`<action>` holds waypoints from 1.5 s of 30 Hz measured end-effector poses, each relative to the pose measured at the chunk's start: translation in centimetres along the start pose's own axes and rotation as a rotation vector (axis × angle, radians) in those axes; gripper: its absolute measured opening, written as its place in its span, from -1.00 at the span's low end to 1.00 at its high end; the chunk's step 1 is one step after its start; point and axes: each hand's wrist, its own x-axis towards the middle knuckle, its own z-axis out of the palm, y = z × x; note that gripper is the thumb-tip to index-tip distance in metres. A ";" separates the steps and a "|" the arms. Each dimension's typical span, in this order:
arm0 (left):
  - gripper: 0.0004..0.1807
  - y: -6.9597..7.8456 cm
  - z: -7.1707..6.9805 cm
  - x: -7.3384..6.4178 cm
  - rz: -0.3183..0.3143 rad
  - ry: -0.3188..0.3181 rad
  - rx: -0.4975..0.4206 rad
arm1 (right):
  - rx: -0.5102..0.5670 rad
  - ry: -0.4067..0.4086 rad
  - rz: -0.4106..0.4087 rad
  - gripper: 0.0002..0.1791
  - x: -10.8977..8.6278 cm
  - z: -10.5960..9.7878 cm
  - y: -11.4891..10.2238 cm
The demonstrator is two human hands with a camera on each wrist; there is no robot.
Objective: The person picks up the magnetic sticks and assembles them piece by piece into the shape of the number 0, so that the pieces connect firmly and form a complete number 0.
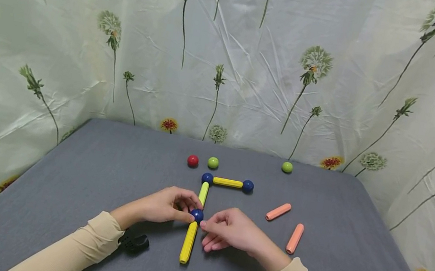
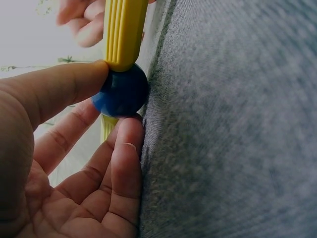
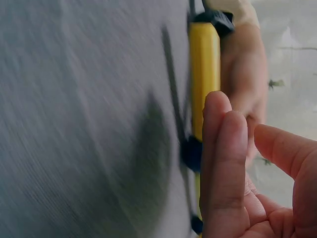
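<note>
My left hand [image 1: 167,205] pinches a dark blue ball [image 1: 197,215] between thumb and fingers, close on the grey cloth. A ridged yellow rod [image 1: 188,243] joins the ball on the near side, and a yellow-green rod [image 1: 203,193] runs from it to a second blue ball at a corner. From that corner, another yellow rod [image 1: 228,183] leads right to a third blue ball [image 1: 248,186]. Just right of the pinched ball is my right hand [image 1: 232,230], its thumb apart from its straight fingers [image 3: 230,144] in the right wrist view, with nothing held.
Two salmon-pink rods [image 1: 278,212] lie on the cloth to the right. Towards the back edge are a red ball [image 1: 193,160], a green ball [image 1: 213,162] and another green ball [image 1: 287,167]. A flower-print curtain [image 1: 255,65] hangs behind the grey table [image 1: 110,156].
</note>
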 end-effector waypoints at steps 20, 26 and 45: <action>-0.73 -0.1 0.1 0.2 -0.046 0.002 -0.033 | -0.359 0.407 -0.154 -0.75 5.9 -7.5 -3.9; -0.73 -0.1 0.0 0.2 -0.047 -0.004 -0.044 | -0.497 0.462 -0.138 -0.69 8.4 -8.7 -4.5; -0.73 -0.1 0.0 0.1 -0.042 -0.008 -0.045 | -0.631 0.427 -0.080 -0.50 13.0 -8.3 -4.7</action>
